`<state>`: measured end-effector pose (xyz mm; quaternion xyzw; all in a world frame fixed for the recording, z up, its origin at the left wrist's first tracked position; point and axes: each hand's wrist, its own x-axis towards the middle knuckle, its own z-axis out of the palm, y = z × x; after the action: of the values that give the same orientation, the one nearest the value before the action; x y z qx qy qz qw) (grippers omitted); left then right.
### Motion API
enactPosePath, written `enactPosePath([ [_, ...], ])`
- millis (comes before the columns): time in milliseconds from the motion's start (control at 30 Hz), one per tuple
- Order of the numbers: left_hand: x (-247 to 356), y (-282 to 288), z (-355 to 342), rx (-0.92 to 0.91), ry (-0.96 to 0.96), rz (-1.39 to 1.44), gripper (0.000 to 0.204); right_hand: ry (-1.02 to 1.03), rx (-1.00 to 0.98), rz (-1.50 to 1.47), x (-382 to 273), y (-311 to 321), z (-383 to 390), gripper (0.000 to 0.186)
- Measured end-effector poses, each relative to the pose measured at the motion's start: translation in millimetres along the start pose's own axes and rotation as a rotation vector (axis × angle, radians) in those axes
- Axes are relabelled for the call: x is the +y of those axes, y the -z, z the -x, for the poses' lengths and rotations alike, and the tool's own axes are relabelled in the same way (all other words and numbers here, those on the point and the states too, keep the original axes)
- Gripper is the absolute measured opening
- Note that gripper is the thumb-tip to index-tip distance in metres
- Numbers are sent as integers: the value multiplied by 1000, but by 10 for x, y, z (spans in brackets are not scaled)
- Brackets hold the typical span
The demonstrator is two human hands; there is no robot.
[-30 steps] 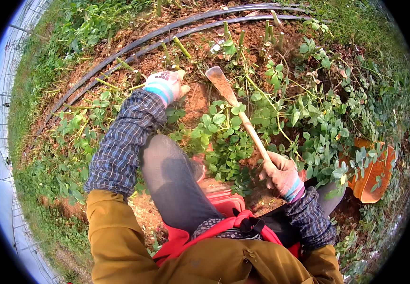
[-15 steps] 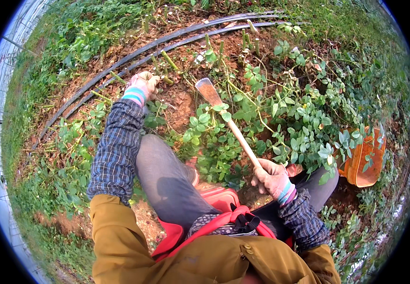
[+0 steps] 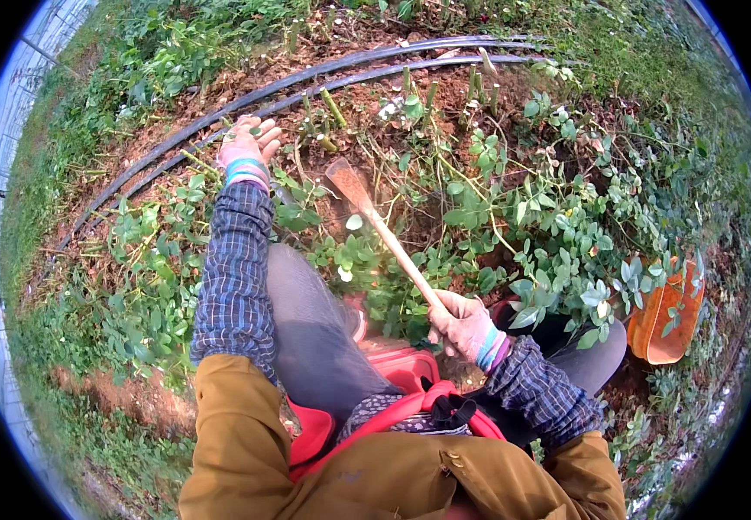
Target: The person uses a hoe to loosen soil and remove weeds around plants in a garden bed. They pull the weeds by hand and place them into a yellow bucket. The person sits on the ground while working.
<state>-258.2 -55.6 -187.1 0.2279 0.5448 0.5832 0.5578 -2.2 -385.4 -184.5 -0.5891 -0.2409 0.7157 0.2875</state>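
Note:
My right hand (image 3: pixel 464 328), in a pale soiled glove with a striped cuff, is wrapped round the wooden handle of a small hand hoe (image 3: pixel 400 251). The tool slants up to the left, and its flat, soil-stained metal blade (image 3: pixel 349 182) is over the reddish soil between leafy stems. Out at the far left, my left hand (image 3: pixel 252 143) has its fingers spread, with a small green leaf showing against them. It is right by the black irrigation pipes (image 3: pixel 293 98), close to several cut green stems (image 3: pixel 334 107).
Leafy rose-like bushes (image 3: pixel 557 221) spread ahead and to the right. An orange plastic container (image 3: pixel 666 316) stands among leaves at the right. My legs (image 3: pixel 310 312) are bent in front of me, over a red seat (image 3: pixel 403 368). Weeds and grass (image 3: pixel 38 199) cover the left side.
My left hand has gone from closed to spread and moved slightly left and up. My right hand has shifted left with the hoe, whose blade has moved left and lower in view.

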Motion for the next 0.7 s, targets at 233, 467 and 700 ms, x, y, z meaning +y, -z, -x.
enactPosePath([
  [233,-67,-147,-112,-123,-223,-76,16,-99,-147,-382,-177,-396,52,33],
  [467,-150,-96,-298,-232,-235,37,14,-51,35,-313,-65,-810,-669,16],
  [700,-93,-176,-193,-144,-316,-92,20,-58,107,-464,-101,-1292,-747,19],
])
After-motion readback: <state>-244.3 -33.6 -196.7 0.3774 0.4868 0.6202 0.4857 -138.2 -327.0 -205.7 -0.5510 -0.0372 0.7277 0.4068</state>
